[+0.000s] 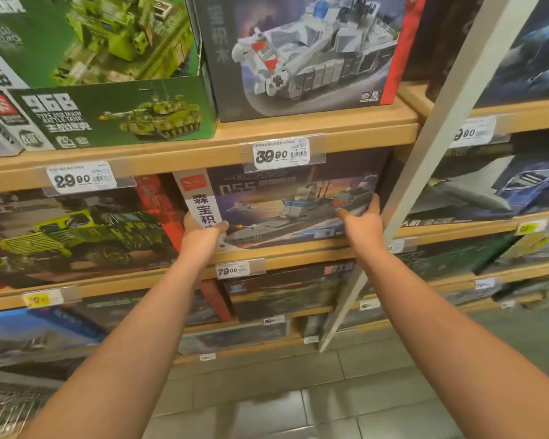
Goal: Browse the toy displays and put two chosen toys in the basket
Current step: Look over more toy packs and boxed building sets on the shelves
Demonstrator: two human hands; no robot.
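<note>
Warship box [286, 210] in both grips — truck box [76, 236] crowds its left.

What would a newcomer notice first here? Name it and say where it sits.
Two bare arms reach to mid-frame, where the left hand and right hand grip the side edges of a warship box on a wooden shelf. Above it stand a green tank box and a grey ship box.

- Both hands on the warship box [293, 207]: left hand [200, 231] grips its lower-left corner, right hand [363, 218] grips its right edge.
- Box stands on the wooden shelf [279, 248], beside the green truck box [76, 236].
- Tank box [114, 118] on the shelf above.
</note>
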